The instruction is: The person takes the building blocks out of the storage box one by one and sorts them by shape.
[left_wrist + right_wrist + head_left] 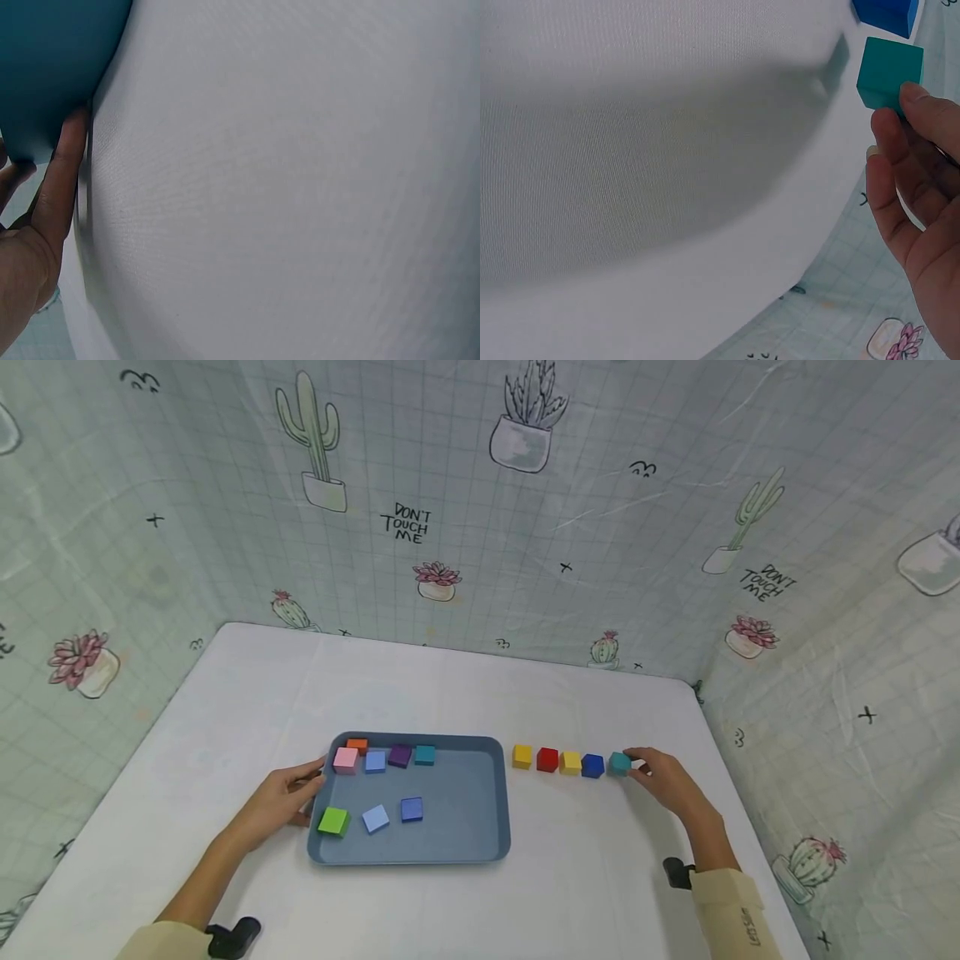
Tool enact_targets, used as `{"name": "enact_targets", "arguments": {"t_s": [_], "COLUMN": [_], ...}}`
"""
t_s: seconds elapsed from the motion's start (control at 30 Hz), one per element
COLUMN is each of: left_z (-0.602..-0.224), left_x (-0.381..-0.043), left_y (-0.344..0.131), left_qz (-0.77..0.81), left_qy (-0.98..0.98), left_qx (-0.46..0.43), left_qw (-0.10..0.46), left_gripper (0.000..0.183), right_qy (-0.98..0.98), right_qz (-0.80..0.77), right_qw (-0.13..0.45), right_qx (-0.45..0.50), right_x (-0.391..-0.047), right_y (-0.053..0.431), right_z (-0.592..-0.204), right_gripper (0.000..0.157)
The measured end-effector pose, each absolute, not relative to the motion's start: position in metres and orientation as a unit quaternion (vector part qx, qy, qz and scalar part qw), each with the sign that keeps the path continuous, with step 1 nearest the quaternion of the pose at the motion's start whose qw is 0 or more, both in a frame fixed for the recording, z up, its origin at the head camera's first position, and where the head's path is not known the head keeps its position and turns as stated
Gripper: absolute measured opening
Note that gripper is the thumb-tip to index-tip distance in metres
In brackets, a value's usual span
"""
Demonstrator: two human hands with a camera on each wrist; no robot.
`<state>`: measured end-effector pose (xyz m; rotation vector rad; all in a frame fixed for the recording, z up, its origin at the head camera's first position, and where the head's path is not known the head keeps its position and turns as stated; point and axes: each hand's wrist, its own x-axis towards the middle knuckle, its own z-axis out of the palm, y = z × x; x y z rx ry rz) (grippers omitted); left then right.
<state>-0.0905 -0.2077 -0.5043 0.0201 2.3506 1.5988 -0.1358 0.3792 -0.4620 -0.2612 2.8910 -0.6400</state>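
On the white table, a blue-grey tray (pixel 465 802) has my left hand (pixel 273 802) at its left side. The fingers (pixel 64 172) of that hand look fairly straight and touch the tray's outer wall (pixel 64 60). My right hand (pixel 667 781) pinches a teal cube (pixel 889 71) between thumb and fingers. This cube is at the right end of a row. Leftward from it come a blue cube (pixel 592 766), a yellow cube (pixel 570 763), a red cube (pixel 547 760) and another yellow cube (pixel 522 756).
Inside the tray are several cubes, among them a pink cube (pixel 346 761), an orange cube (pixel 357 745), a purple cube (pixel 400 756), a second teal cube (pixel 425 755) and a green cube (pixel 333 822). A cactus-print cloth (pixel 480 527) surrounds the table's back and sides.
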Motion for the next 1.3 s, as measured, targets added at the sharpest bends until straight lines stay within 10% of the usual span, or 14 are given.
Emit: {"name": "enact_targets", "arguments": {"t_s": [0.9,1.3], "left_z": [-0.512,-0.509], "left_x": [-0.090,-0.090], "left_y": [-0.206,-0.208], "left_qz": [0.552,0.556], "left_qy": [0.820,0.818], "left_qx": [-0.009,-0.003], "left_qw": [0.153,0.147], "left_gripper": [0.059,0.059], "right_qy": [0.969,0.981], "right_qz": [-0.207,-0.183], "right_qw": [0.129,0.051], "right_qx": [-0.037,-0.050], "right_x": [-0.132,-0.138], "right_y": [0.371,0.394], "right_z": [-0.475,-0.506], "right_gripper": [0.042,0.055]}}
